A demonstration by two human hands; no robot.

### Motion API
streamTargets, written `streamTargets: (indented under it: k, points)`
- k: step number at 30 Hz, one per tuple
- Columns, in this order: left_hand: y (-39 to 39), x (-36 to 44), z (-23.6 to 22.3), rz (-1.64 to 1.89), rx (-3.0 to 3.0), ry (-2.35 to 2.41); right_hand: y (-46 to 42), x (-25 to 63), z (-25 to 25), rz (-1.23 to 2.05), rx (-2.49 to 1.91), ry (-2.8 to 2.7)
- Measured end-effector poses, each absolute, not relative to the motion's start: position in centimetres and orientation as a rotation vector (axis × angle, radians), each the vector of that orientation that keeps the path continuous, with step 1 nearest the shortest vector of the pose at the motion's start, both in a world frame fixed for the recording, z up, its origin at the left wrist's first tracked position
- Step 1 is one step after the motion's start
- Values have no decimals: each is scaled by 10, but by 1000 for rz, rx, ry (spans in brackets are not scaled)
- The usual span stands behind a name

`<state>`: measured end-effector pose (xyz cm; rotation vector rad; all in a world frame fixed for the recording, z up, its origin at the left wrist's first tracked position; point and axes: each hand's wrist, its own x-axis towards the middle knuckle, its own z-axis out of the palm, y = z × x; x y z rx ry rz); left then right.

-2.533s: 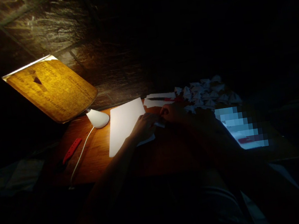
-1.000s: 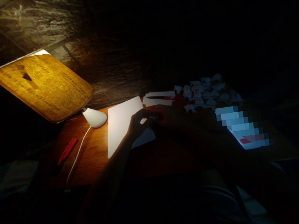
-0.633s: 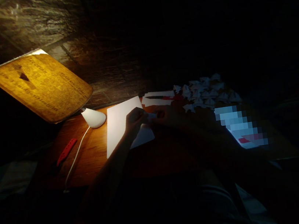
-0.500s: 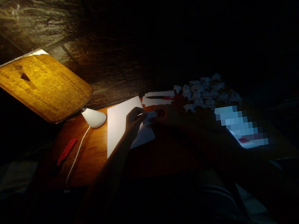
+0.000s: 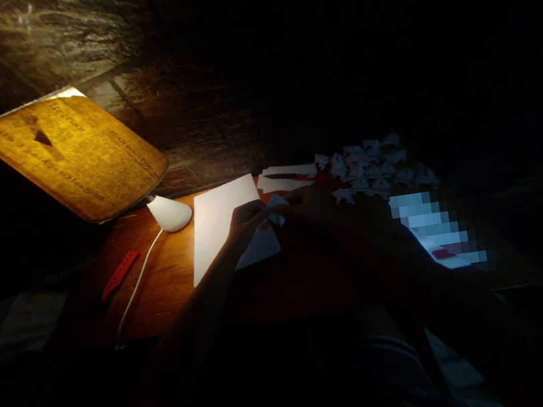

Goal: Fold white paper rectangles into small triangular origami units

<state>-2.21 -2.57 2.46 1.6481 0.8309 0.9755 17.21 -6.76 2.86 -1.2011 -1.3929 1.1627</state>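
Currently: one folded paper (image 5: 276,202), pinched between left hand (image 5: 246,219) and right hand (image 5: 303,206). Best handled with light, even pressure.

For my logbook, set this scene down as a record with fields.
Left hand: holds the small folded paper
Right hand: at its right side, in shadow; grip unclear
White sheet: flat on the table, partly behind the left arm
Lamp: lit, left of the sheet
Pile of folded papers: far right, dim
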Motion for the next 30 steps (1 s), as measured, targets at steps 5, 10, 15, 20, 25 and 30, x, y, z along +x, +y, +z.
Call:
streamTargets:
  k: [5, 10, 15, 20, 25, 30]
  points:
    - [-25, -23, 22, 992, 1658, 812, -65, 172, 24, 1131, -1196, -1448]
    - [-23, -23, 15, 941, 1603, 779, -61, 175, 21, 1058, -1214, -1546]
    - [-22, -23, 18, 917, 1648, 766, -59, 174, 22, 967, -1267, -1641]
    - [-22, -21, 19, 1007, 1583, 745, -57, 169, 20, 1029, -1230, -1667]
    - [-22, -21, 16, 911, 1483, 834, -57, 173, 20, 1063, -1232, -1612]
    - [-22, -24, 18, 943, 1628, 798, -57, 175, 19, 1105, -1216, -1544]
